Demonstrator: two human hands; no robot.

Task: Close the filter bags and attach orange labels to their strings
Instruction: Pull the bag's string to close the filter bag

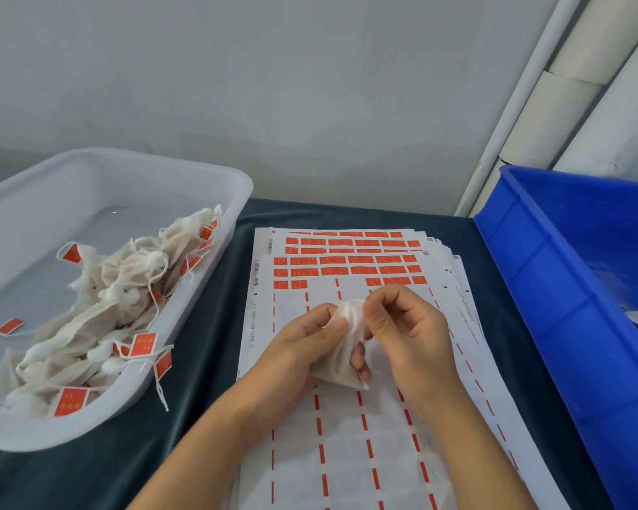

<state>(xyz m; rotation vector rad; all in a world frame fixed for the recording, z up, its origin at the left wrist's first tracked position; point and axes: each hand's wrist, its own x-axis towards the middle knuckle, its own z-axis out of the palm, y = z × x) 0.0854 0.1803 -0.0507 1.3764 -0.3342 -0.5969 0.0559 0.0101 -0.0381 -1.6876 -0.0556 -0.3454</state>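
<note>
You are holding the bag [341,357] upright, left hand [302,347] gripping its body, right hand [402,325] pinching its gathered top, labels [350,266] lying just beyond

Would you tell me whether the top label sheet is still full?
Partly used: the top label sheet keeps orange labels only along its far rows; nearer rows are peeled bare.

Dark cloth-covered table [214,288]: clear tub [185,311] left, label sheets [347,454] mid, blue crate [568,325] right.
</note>
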